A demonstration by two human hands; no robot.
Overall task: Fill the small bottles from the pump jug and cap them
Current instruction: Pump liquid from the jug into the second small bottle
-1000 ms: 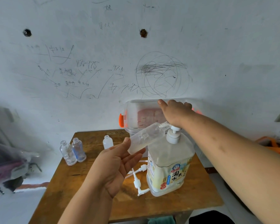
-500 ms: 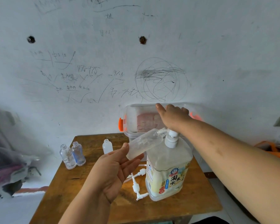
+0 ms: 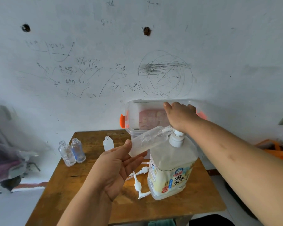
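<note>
A large pump jug [image 3: 171,168] with a yellow label stands on the wooden table [image 3: 88,190]. My right hand [image 3: 180,116] presses flat on its white pump head, fingers straight. My left hand [image 3: 118,162] holds a small frosted bottle [image 3: 147,141] tilted, between thumb and fingers, its mouth up against the pump's spout. Three more small bottles stand uncapped at the table's far left: a clear one [image 3: 67,153], a bluish one [image 3: 78,150] and a frosted one [image 3: 108,143]. Loose white pump caps [image 3: 140,181] lie left of the jug's base.
A clear plastic bin [image 3: 132,115] with orange clips stands behind the jug against the scribbled wall. Dark bags hang off to the left [image 3: 3,160]. Something orange [image 3: 276,150] lies at the right edge.
My right hand and the pump head have gone down a little. The left hand keeps the bottle at the spout.
</note>
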